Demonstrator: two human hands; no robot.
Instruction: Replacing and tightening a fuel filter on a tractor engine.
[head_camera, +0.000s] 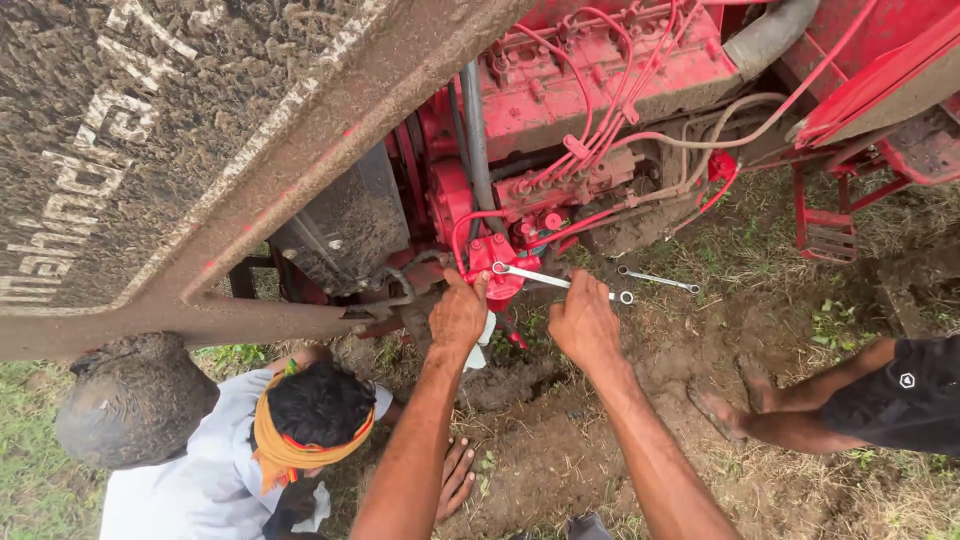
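At the frame's centre, the right hand (583, 322) is gripping a silver wrench (556, 282) set on the red engine fitting (497, 262), while the left hand (459, 312) is clasping that fitting beside a white cloth (481, 340).

I see my left hand (459, 312) pressed against the red engine part (497, 262) while my right hand (584, 322) grips a spanner (556, 282) set on it. A second spanner (658, 280) lies on the dirt just beyond. A crouching person (250, 440) sits lower left.
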